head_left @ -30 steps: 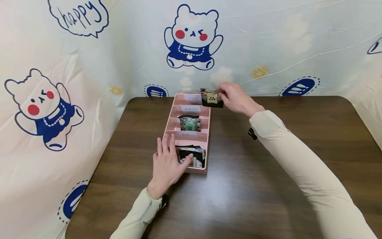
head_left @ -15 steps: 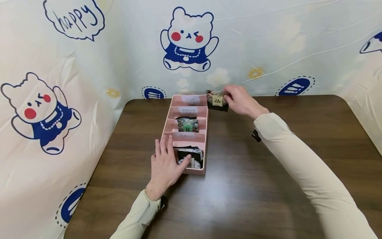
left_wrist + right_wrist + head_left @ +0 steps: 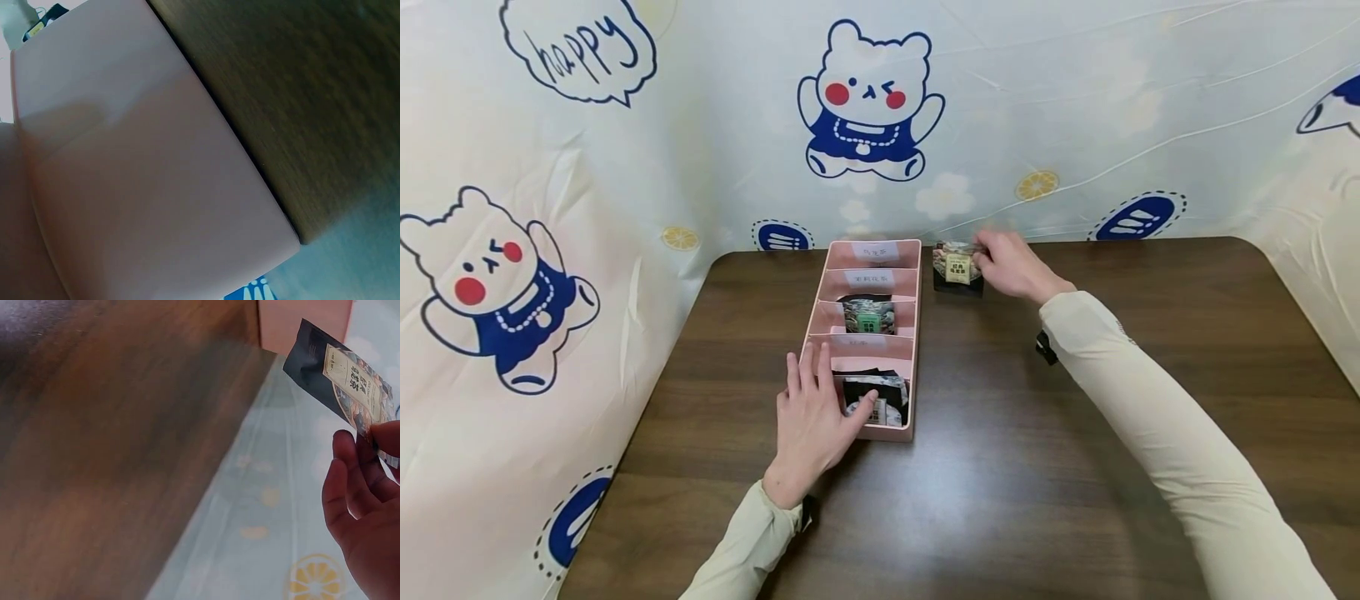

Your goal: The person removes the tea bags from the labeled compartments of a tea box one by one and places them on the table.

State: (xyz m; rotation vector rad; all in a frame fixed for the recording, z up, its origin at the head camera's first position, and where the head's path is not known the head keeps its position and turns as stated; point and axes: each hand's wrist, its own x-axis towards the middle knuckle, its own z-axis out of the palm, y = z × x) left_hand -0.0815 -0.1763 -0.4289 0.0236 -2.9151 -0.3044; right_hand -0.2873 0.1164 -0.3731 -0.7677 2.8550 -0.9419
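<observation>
My right hand pinches a tea sachet by its edge between thumb and fingers. The sachet is black with a cream label and a patterned band, held up just right of the pink divided box; in the right wrist view the sachet is tilted. On the box's left rim lies my left hand, fingers straight and spread, thumb reaching over the front compartment. Black-and-white sachets fill that compartment, and a green-labelled sachet stands in a middle one. The box's outer wall fills much of the left wrist view.
White paper labels mark the compartments' back walls. The box stands on a dark wooden table. A printed cloth hangs close behind the table's far edge and along its left side.
My right hand has carried the tea sachet from above the box's back right corner to the right and lower, clear of the rim. The left hand stays on the box.
</observation>
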